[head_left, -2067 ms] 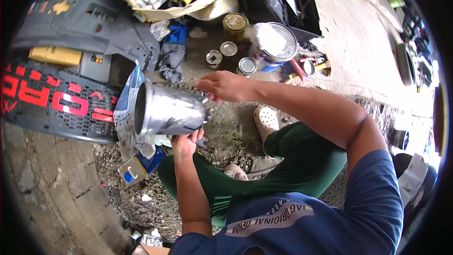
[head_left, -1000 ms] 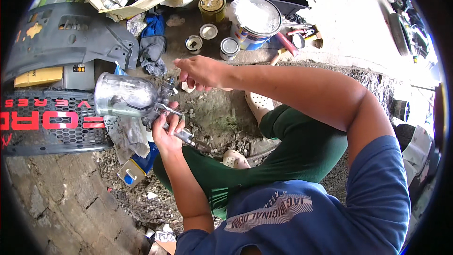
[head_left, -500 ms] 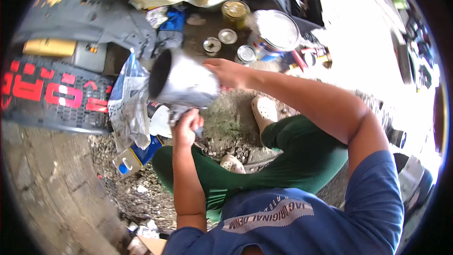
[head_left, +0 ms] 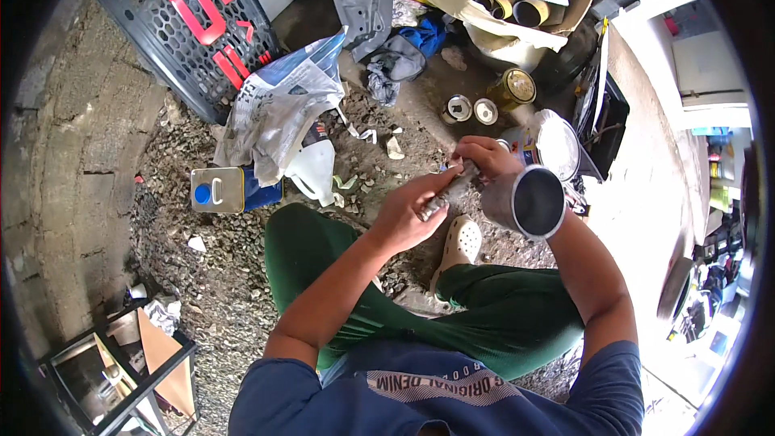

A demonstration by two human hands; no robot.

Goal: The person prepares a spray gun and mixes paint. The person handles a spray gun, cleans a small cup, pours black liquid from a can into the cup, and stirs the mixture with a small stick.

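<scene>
Between my hands is what looks like a spray gun with an open, silver metal cup (head_left: 502, 203). The cup's dark mouth is tilted up toward the right, over my right forearm. My left hand (head_left: 405, 214) is closed around the gun's grey, grip-like part. My right hand (head_left: 491, 157) wraps the far end of it, beside the cup. The rest of the gun's body is hidden by my fingers. Beyond my right hand stands a paint tin (head_left: 557, 144) with a whitish lid.
Two small round lids (head_left: 458, 109) and a yellowish tin (head_left: 517, 87) sit farther off. To the left are a metal can with a blue cap (head_left: 218, 190), a white plastic jug (head_left: 313, 169) and newspaper with plastic sheeting (head_left: 278, 113). A black-framed box (head_left: 165, 363) stands lower left.
The spray gun has come down and to the right, and its cup mouth has turned from left to right. Both hands moved with it. My view has swung leftward.
</scene>
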